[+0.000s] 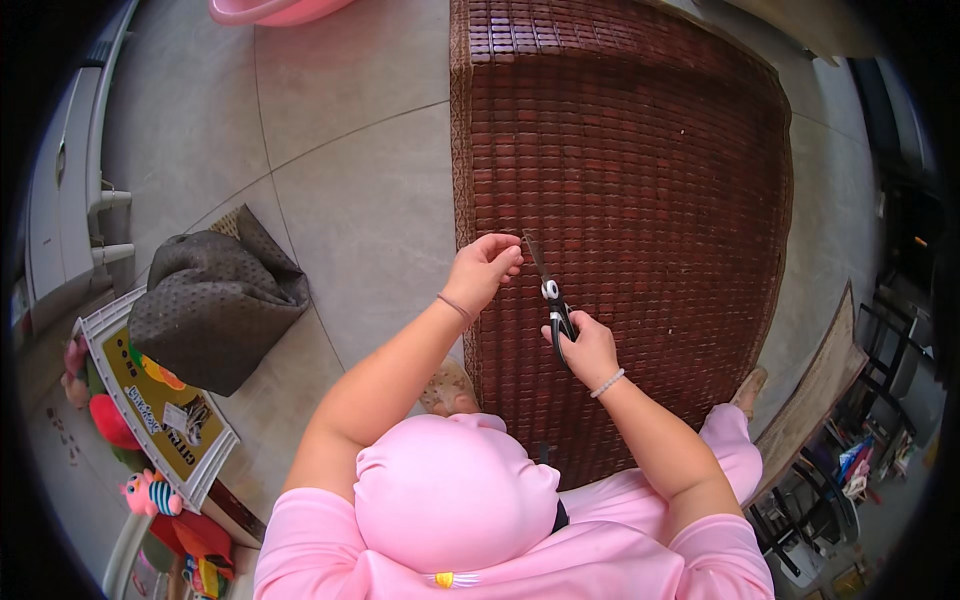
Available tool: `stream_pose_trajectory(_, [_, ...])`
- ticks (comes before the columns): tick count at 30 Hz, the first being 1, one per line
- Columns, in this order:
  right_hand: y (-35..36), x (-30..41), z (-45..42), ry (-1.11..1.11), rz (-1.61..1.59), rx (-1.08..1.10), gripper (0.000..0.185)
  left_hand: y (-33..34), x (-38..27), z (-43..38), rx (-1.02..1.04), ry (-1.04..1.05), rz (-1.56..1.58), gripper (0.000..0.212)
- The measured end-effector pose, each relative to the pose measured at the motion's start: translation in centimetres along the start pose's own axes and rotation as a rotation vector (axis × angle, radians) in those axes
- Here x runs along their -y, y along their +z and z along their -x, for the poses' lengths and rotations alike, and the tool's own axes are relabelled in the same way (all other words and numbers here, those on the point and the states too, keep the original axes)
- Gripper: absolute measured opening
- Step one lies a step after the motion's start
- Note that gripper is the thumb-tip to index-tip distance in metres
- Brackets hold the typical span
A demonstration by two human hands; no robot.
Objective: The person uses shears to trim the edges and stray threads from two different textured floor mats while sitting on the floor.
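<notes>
My right hand [589, 349] grips the black handles of a pair of scissors [553, 289], whose blades point up and to the left. Close to the blade tips, my left hand [487, 270] has its thumb and index finger pinched together. A thin thread or cord seems to run between those fingertips and the blades; it is too fine to make out fully. Beneath both hands lies a reddish-brown mat [622, 187] of small linked tiles with a patterned fabric border.
A crumpled dark grey textured mat [217, 307] lies at the left, partly over a white-framed printed panel [165, 405]. Soft toys [154, 495] sit beside it. A pink basin [277, 9] stands at the top. A beige board or mat [817, 397] and black-framed racks [817, 480] are at the right.
</notes>
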State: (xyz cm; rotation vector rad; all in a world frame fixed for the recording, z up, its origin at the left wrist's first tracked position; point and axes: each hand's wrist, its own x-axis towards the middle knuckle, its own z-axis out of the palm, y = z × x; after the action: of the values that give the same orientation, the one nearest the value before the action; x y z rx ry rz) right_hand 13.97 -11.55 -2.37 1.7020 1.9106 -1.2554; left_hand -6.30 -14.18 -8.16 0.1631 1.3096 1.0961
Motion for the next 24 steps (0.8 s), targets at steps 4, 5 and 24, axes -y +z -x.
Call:
stream_pose_trajectory(4, [0.1, 0.2, 0.3, -0.033, 0.008, -0.011, 0.04, -0.1, -0.2, -0.2, -0.008, -0.008, -0.059, 0.015])
stream_pose_trajectory(5, [0.1, 0.3, 0.3, -0.033, 0.006, -0.008, 0.04, -0.2, -0.2, -0.1, -0.009, -0.008, -0.056, 0.015])
stream_pose_trajectory(24, [-0.3, 0.1, 0.5, -0.007, -0.02, -0.031, 0.051, -3.5, -1.6, -0.9, -0.198, 0.157, -0.135, 0.01])
